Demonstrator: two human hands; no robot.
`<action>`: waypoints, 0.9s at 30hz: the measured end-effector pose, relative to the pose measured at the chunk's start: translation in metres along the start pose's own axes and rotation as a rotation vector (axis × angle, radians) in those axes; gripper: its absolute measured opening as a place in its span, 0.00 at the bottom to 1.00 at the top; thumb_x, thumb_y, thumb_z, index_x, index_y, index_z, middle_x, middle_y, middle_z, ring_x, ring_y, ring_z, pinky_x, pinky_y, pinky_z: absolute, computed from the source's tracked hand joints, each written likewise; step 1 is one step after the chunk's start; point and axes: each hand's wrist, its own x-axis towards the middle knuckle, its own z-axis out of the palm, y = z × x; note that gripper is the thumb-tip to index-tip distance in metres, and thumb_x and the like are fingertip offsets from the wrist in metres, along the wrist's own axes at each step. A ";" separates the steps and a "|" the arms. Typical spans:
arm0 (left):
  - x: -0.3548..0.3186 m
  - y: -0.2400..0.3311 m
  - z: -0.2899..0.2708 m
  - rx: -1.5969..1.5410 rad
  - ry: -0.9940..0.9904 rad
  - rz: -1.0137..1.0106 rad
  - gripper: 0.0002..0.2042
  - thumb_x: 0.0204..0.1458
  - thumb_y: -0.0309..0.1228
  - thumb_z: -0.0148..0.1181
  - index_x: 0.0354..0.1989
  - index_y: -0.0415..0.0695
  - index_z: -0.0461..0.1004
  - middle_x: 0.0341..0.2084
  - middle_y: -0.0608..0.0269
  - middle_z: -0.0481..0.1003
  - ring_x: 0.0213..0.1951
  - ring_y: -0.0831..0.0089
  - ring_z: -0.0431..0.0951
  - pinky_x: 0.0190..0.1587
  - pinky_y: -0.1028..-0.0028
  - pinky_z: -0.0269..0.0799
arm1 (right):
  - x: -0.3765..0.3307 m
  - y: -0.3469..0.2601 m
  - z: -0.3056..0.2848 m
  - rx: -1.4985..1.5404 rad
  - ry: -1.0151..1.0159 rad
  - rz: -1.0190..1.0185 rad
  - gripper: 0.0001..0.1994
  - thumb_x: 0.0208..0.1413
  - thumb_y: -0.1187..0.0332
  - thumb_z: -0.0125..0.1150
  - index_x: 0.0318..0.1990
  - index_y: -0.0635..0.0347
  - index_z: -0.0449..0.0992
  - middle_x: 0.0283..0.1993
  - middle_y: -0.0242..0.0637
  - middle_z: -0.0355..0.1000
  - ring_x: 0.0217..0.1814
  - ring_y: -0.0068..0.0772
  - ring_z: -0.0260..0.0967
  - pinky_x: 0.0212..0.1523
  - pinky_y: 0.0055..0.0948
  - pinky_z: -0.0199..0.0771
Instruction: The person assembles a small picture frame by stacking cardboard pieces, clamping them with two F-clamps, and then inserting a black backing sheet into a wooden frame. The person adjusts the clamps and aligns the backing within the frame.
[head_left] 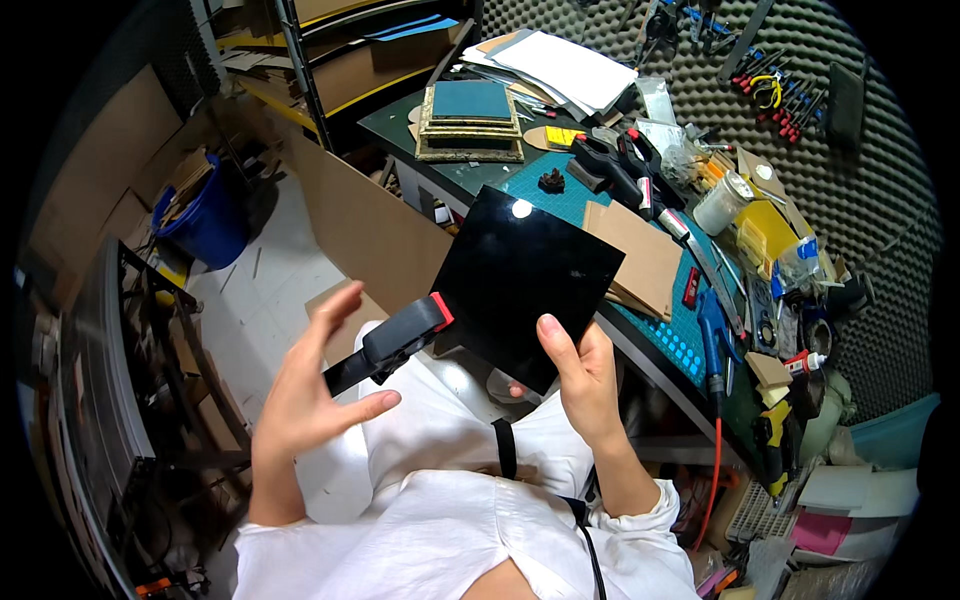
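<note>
- While the right hand (588, 385) pinches the lower right edge of a glossy black square panel (515, 275), thumb flat on its face and the other fingers mostly hidden behind, the left hand (300, 395) is spread, thumb and fingers well apart.
- Between the left thumb and fingers lies a black clamp with a red pad (400, 340), its red end at the panel's left edge; whether it touches the palm I cannot tell.
- Panel tilted, its upper corner points away from the right fingers toward the bench, its right corner overlapping brown flat boards (640, 255) in view.
- Left of the left fingers, a strip of pale floor (265, 270) gives room as far as a black metal rack (130, 350).
- Beyond the left fingertips, a tall brown board (350, 205) stands in the way, with a round blue bin (212, 225) farther left.
- Below both hands, knees in white trousers (425, 420) limit downward room.
- Right of the right fingers, the bench edge runs near; on its teal cutting mat (535, 190) lie a blue handheld tool with a red hose (713, 335) and, farther off, black clamps (612, 170).
- Farthest ahead of the fingers sit gold-edged stacked frames (470, 135) and loose white sheets (565, 70).
</note>
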 end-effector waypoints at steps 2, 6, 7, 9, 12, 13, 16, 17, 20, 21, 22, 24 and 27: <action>0.003 -0.022 0.004 -0.064 -0.304 -0.051 0.37 0.45 0.42 0.74 0.62 0.37 0.66 0.43 0.49 0.79 0.47 0.55 0.79 0.51 0.64 0.72 | -0.002 -0.001 0.000 -0.025 0.001 -0.013 0.15 0.68 0.61 0.52 0.36 0.65 0.69 0.26 0.28 0.66 0.22 0.17 0.67 0.23 0.23 0.76; 0.013 -0.025 0.010 -0.178 -0.628 -0.364 0.37 0.45 0.43 0.73 0.62 0.41 0.65 0.39 0.51 0.78 0.43 0.57 0.79 0.49 0.63 0.72 | -0.005 -0.005 -0.001 -0.073 -0.018 -0.005 0.14 0.68 0.62 0.52 0.39 0.67 0.70 0.27 0.29 0.67 0.23 0.17 0.67 0.23 0.23 0.74; 0.014 -0.033 0.015 -0.165 -0.602 -0.318 0.31 0.45 0.43 0.73 0.56 0.42 0.71 0.37 0.53 0.79 0.40 0.61 0.78 0.46 0.65 0.72 | -0.004 -0.006 -0.002 -0.069 -0.031 -0.002 0.14 0.68 0.62 0.53 0.39 0.68 0.70 0.27 0.30 0.68 0.23 0.18 0.67 0.22 0.23 0.74; 0.018 -0.042 0.021 -0.157 -0.731 -0.386 0.26 0.46 0.40 0.72 0.52 0.42 0.74 0.33 0.58 0.78 0.38 0.66 0.78 0.45 0.68 0.72 | -0.006 0.006 -0.014 -0.171 -0.009 -0.033 0.13 0.68 0.63 0.53 0.40 0.68 0.70 0.28 0.30 0.69 0.23 0.18 0.67 0.22 0.23 0.74; 0.014 -0.036 0.030 -0.173 -0.684 -0.374 0.15 0.47 0.37 0.70 0.39 0.42 0.78 0.28 0.59 0.80 0.33 0.64 0.79 0.41 0.67 0.73 | -0.007 -0.001 -0.008 -0.100 0.008 0.015 0.13 0.68 0.64 0.53 0.41 0.68 0.70 0.27 0.29 0.68 0.24 0.17 0.67 0.22 0.22 0.74; 0.014 -0.034 0.034 -0.128 -0.663 -0.376 0.14 0.47 0.36 0.70 0.38 0.42 0.78 0.28 0.58 0.80 0.33 0.62 0.80 0.40 0.66 0.73 | -0.007 0.000 -0.013 -0.123 0.005 0.008 0.13 0.67 0.64 0.53 0.42 0.68 0.70 0.27 0.29 0.68 0.24 0.18 0.68 0.22 0.22 0.75; 0.015 -0.021 0.040 -0.069 -0.622 -0.363 0.11 0.46 0.32 0.67 0.34 0.41 0.75 0.27 0.54 0.79 0.31 0.56 0.78 0.38 0.63 0.72 | -0.006 0.000 -0.019 -0.133 -0.015 -0.016 0.13 0.67 0.64 0.53 0.44 0.68 0.71 0.28 0.30 0.70 0.24 0.19 0.70 0.22 0.22 0.76; 0.014 -0.021 0.040 -0.057 -0.608 -0.337 0.11 0.46 0.31 0.66 0.34 0.41 0.74 0.26 0.54 0.78 0.30 0.56 0.78 0.37 0.63 0.71 | -0.006 -0.002 -0.020 -0.126 -0.024 -0.024 0.13 0.67 0.64 0.53 0.44 0.68 0.71 0.29 0.30 0.70 0.24 0.19 0.70 0.22 0.22 0.76; 0.011 -0.021 0.042 -0.097 -0.573 -0.268 0.10 0.45 0.28 0.64 0.34 0.40 0.73 0.25 0.53 0.77 0.30 0.55 0.78 0.37 0.63 0.71 | -0.007 -0.006 -0.024 -0.121 0.014 -0.026 0.13 0.67 0.63 0.53 0.44 0.68 0.71 0.29 0.32 0.72 0.23 0.21 0.71 0.22 0.22 0.76; 0.010 -0.021 0.043 -0.123 -0.562 -0.246 0.09 0.45 0.27 0.64 0.34 0.40 0.72 0.24 0.53 0.77 0.30 0.55 0.77 0.37 0.63 0.71 | -0.006 -0.005 -0.029 -0.105 0.002 -0.041 0.13 0.68 0.63 0.52 0.45 0.68 0.71 0.29 0.36 0.74 0.21 0.23 0.72 0.20 0.22 0.75; 0.011 -0.020 0.043 -0.121 -0.563 -0.268 0.09 0.45 0.27 0.63 0.34 0.41 0.72 0.25 0.53 0.77 0.30 0.55 0.77 0.37 0.63 0.71 | -0.003 -0.004 -0.035 -0.086 -0.020 -0.066 0.14 0.68 0.63 0.51 0.45 0.68 0.71 0.29 0.38 0.75 0.20 0.25 0.72 0.18 0.23 0.74; 0.012 -0.020 0.041 -0.120 -0.566 -0.310 0.10 0.44 0.26 0.62 0.35 0.41 0.71 0.25 0.53 0.77 0.31 0.55 0.77 0.38 0.63 0.71 | -0.003 -0.005 -0.041 -0.032 0.034 -0.055 0.14 0.68 0.63 0.50 0.44 0.69 0.70 0.27 0.40 0.75 0.18 0.26 0.71 0.16 0.23 0.72; 0.011 -0.031 0.038 -0.157 -0.540 -0.317 0.13 0.44 0.27 0.64 0.38 0.42 0.70 0.29 0.53 0.77 0.34 0.55 0.77 0.40 0.63 0.70 | -0.003 -0.004 -0.056 0.120 0.076 -0.022 0.15 0.67 0.62 0.49 0.44 0.69 0.70 0.27 0.42 0.74 0.17 0.29 0.71 0.15 0.24 0.71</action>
